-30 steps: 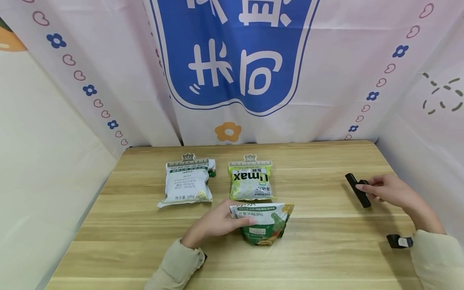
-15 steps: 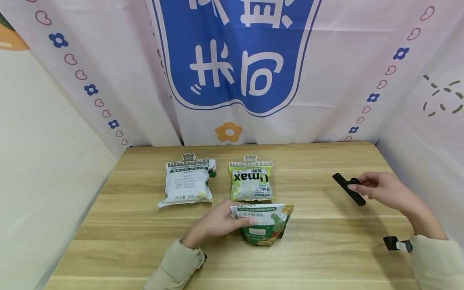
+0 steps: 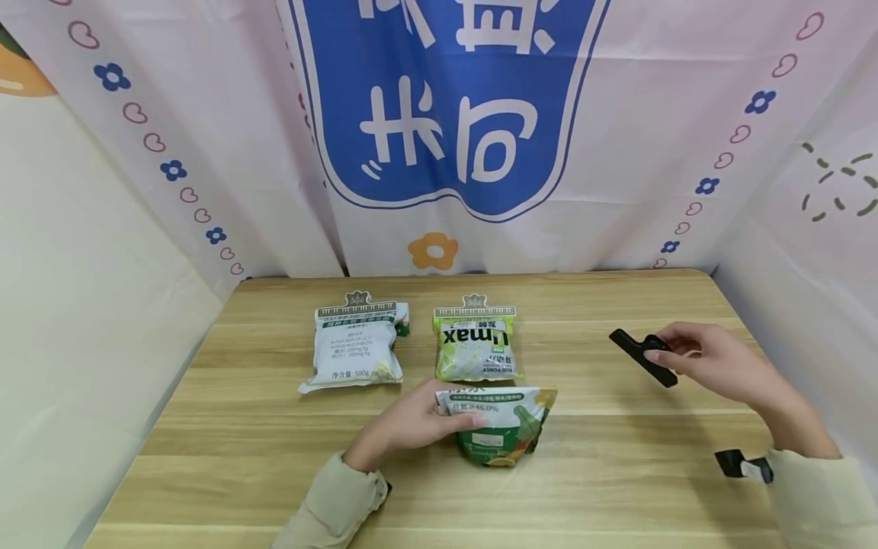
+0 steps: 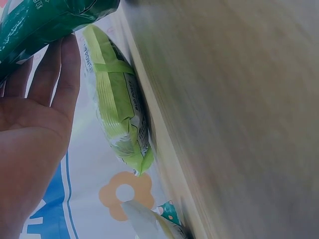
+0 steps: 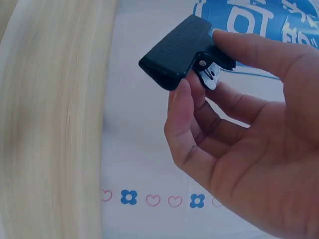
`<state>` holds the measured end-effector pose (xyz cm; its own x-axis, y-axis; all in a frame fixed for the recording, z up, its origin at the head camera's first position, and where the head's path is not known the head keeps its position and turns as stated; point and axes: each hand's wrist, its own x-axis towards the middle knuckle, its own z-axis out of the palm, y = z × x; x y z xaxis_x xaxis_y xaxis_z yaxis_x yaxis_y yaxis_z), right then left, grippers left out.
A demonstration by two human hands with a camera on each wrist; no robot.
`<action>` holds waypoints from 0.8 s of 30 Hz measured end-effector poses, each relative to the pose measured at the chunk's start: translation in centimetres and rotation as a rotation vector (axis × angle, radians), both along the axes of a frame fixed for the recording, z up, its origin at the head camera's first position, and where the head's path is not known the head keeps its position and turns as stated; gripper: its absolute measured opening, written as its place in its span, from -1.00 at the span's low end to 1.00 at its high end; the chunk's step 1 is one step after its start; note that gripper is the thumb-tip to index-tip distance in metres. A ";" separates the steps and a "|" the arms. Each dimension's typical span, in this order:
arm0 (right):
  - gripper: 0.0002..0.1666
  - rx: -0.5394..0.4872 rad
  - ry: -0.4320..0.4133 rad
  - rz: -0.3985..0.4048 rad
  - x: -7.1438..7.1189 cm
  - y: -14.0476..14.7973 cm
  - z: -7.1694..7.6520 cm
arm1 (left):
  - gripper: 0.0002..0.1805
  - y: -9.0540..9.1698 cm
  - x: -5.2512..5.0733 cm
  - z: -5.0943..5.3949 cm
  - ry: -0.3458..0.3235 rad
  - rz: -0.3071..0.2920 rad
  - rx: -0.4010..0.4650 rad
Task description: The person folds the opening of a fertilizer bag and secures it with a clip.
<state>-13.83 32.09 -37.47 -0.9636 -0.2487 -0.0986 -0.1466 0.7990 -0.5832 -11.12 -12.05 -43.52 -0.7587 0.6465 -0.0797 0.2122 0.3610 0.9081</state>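
My left hand (image 3: 414,418) grips the left side of a green and white pouch (image 3: 497,427) standing on the table, thumb across its front and fingers behind. In the left wrist view the green pouch (image 4: 50,30) sits above the fingers. My right hand (image 3: 720,362) holds a black bag clip (image 3: 643,357) in the air over the right side of the table. The right wrist view shows the clip (image 5: 177,52) between thumb and fingers, its wide jaw facing away from the palm and a metal spring part at its hinge.
Behind the pouch lies a lime green Umax bag (image 3: 475,347) with a piano-patterned clip (image 3: 475,309) on its top. To its left lies a white bag (image 3: 353,351) with a similar clip (image 3: 357,306). A printed curtain (image 3: 384,236) hangs behind the wooden table (image 3: 233,457).
My right hand has carried the black bag clip leftward, and the clip has turned to lie more slanted. The left hand and the pouch have stayed in place.
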 end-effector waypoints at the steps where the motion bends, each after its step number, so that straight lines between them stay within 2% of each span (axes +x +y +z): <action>1: -0.65 -0.004 0.008 0.009 0.0 -0.2 0.0 | -0.64 0.0 0.0 0.0 -0.002 -0.001 0.001; 6: -0.71 -0.017 0.036 0.035 0.1 -1.0 0.1 | -0.63 0.0 -0.1 -0.1 -0.002 -0.003 0.002; 14: -0.68 -0.044 0.028 0.047 0.2 -2.1 0.7 | -0.65 -0.1 -0.1 -0.2 0.031 -0.007 -0.017; 24: -0.76 -0.091 0.047 0.070 0.4 -3.5 1.1 | -0.64 0.0 0.0 -0.1 0.026 0.003 -0.022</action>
